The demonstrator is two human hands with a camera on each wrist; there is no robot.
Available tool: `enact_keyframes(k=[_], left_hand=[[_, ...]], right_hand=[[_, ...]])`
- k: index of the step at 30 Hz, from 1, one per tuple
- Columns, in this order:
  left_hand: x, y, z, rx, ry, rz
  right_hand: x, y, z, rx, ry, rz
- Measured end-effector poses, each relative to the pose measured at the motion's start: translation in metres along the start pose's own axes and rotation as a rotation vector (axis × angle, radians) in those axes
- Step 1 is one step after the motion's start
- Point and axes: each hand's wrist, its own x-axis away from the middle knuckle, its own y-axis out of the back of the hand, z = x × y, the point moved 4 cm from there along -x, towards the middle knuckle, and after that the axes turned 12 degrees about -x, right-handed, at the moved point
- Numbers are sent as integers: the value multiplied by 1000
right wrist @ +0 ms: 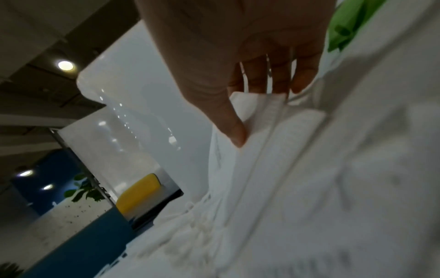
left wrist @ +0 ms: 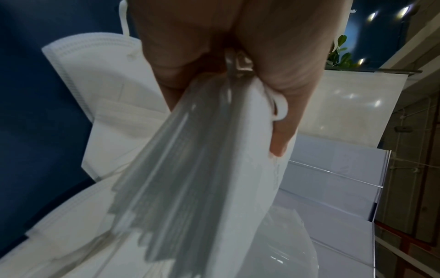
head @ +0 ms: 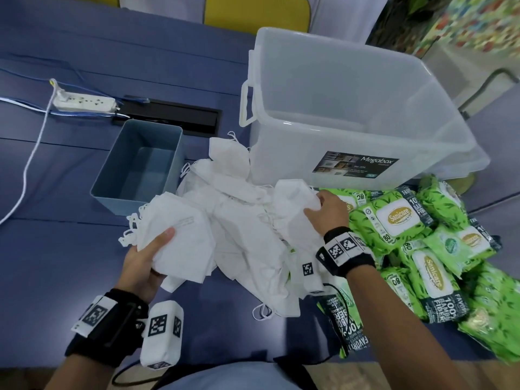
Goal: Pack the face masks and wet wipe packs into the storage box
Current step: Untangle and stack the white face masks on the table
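Head view: left hand (head: 143, 263) clamps a mask stack (head: 180, 237), right hand (head: 327, 211) pinches one mask (head: 292, 201) from the mid-tabletop pile. Risk: tangled ear loops drag neighbours; stack fans loose before the storage box (head: 351, 108).

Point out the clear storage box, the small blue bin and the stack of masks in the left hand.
clear storage box (head: 281, 142), head view, near left wall.
small blue bin (head: 107, 175), head view, left wall.
stack of masks (head: 183, 235), head view, top mask's face, gripped by the left hand (head: 143, 263).
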Motion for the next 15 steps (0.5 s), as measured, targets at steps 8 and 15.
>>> enact_keyframes(k=[8,15], left_hand=[[7,0,2,-26,4,-92],[12,-45,3,-46,-12,6]], right_hand=[[32,66,19,-730,79,-144],[63,40,48,-1444,-183,52]])
